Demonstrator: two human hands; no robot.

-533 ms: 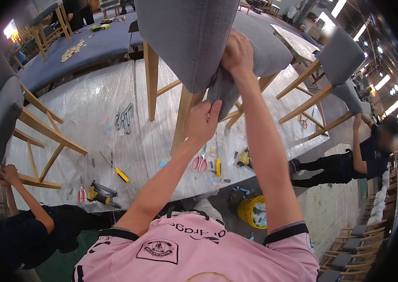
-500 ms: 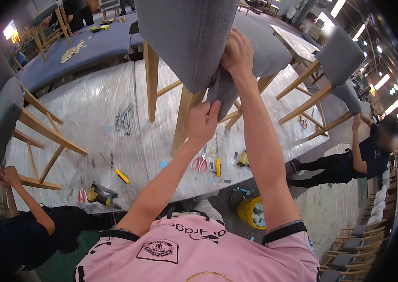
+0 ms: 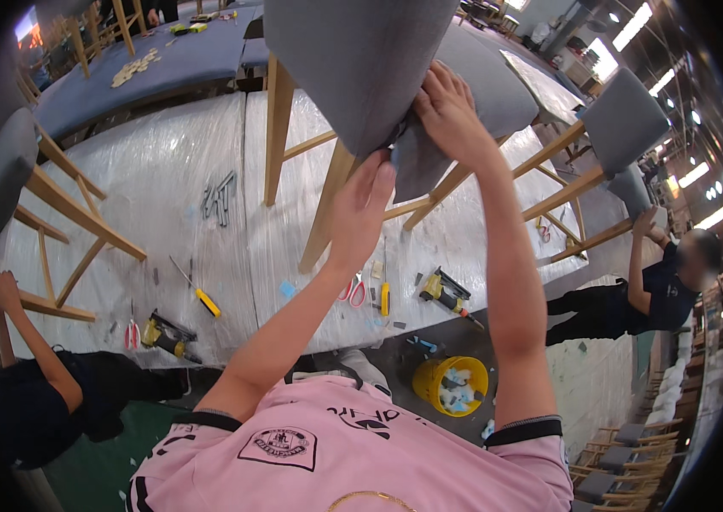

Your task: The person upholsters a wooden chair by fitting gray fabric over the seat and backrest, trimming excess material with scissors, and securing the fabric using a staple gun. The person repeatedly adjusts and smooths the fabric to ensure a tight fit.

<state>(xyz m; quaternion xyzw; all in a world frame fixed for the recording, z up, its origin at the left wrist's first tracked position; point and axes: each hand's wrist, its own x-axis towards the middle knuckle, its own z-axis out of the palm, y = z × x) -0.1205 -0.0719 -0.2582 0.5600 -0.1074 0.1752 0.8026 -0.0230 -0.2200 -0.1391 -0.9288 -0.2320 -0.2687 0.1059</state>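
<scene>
A grey upholstered chair [image 3: 344, 60] with wooden legs stands on the plastic-wrapped table in front of me. My right hand [image 3: 453, 115] is curled over the loose grey fabric [image 3: 419, 162] between the backrest and the seat. At the lower corner of the backrest, my left hand [image 3: 363, 203] has its fingers and thumb drawn together. A small light-blue bit shows by those fingertips, but what they pinch is mostly hidden.
On the table [image 3: 199, 162] lie red-handled scissors [image 3: 353, 292], a yellow-handled screwdriver [image 3: 206, 302], a staple gun [image 3: 444, 293] and metal brackets [image 3: 220, 200]. A yellow bucket [image 3: 451, 386] with scraps stands below. Co-workers handle chairs on the left [image 3: 7, 188] and right [image 3: 626, 111].
My left hand has moved up from the hanging fabric to the backrest corner. My right hand has shifted slightly right and down, its fingers on the fabric. The view has shifted, showing more of the staple gun.
</scene>
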